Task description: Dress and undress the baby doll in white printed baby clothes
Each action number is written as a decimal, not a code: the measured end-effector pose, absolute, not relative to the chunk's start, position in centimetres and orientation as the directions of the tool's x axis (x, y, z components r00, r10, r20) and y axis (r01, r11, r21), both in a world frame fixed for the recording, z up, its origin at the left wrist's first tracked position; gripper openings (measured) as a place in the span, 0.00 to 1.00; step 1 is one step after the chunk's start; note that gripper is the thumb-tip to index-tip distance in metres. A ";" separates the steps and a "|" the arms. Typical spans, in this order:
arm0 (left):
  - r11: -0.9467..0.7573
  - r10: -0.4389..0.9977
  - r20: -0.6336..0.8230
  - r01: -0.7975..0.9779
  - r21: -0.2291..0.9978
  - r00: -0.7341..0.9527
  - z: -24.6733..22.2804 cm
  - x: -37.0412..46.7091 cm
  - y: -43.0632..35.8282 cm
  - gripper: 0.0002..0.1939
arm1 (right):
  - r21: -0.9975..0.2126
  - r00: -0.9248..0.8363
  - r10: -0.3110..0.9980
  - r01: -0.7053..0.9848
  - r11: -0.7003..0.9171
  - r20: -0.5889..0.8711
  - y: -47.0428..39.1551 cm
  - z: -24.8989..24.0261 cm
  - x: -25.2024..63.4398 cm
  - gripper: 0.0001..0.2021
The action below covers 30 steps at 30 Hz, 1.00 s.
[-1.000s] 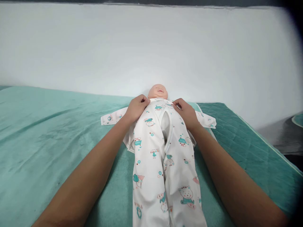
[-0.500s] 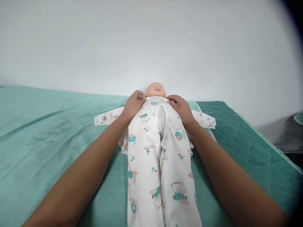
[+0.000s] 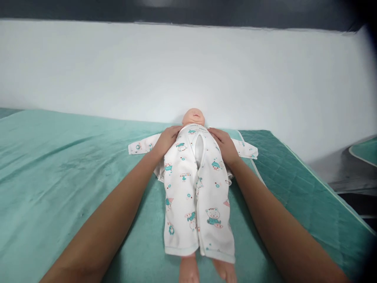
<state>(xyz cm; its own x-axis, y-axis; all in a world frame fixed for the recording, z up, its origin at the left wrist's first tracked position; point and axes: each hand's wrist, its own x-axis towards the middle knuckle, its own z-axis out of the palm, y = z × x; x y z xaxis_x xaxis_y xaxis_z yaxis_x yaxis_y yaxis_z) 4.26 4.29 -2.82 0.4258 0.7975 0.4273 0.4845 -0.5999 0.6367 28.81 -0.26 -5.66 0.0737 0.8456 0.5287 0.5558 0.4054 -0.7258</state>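
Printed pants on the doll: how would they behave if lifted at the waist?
The printed pants look floppy: soft folds run between the legs. Probably light, given thin-looking cloth at the crotch opening. The doll may drag along, since its feet show below the hems.

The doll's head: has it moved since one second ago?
No, not visibly: the doll's head keeps about the same place relative to the quilted green mat, in front of the white wall. The whole view has shifted instead.
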 end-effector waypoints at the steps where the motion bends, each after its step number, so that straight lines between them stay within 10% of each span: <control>1: -0.602 0.797 0.440 0.495 0.626 0.413 -3.1 4.1 4.0 0.20 | -0.737 0.099 0.843 0.545 0.399 0.529 -1.0 -5.6 28.6 0.16; 5: -0.568 0.820 0.497 0.509 0.647 0.284 -4.3 3.2 2.0 0.18 | -0.824 0.271 0.824 0.446 0.350 0.497 -4.5 -4.2 26.9 0.14; 16: -0.377 0.898 0.437 0.434 0.818 -0.044 -3.7 3.1 -3.6 0.13 | -0.605 0.063 0.847 0.729 0.322 0.527 -9.0 -1.7 21.1 0.08; 30: -0.300 0.938 0.343 0.374 0.877 -0.054 -4.1 2.8 -5.9 0.09 | -0.815 0.163 0.885 0.488 0.312 0.437 -9.3 -1.7 22.2 0.08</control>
